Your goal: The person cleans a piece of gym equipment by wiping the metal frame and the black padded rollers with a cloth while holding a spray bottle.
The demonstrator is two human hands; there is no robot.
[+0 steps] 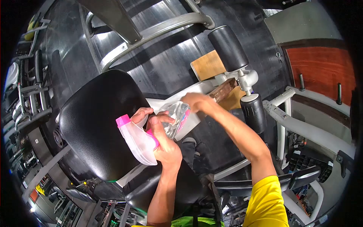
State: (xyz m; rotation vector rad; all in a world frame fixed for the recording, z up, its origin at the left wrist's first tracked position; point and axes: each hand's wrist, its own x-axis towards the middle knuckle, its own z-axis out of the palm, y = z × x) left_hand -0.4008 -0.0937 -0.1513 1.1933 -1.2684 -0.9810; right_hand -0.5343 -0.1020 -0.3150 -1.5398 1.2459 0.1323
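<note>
Spray bottle [177, 118]: clear body, whitish translucent head, pink nozzle and trigger.

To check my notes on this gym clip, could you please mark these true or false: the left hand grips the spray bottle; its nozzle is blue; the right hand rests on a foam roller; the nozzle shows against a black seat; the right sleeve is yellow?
1. The left hand grips the clear plastic spray bottle at its spray head. True.
2. The bottle's nozzle tip is blue. False: it is pink.
3. The right hand rests on the black cylindrical foam roller. False: it holds the bottle's far end, apart from the roller.
4. The nozzle shows against the black padded vinyl seat. True.
5. The right arm's short sleeve is yellow. True.
</note>
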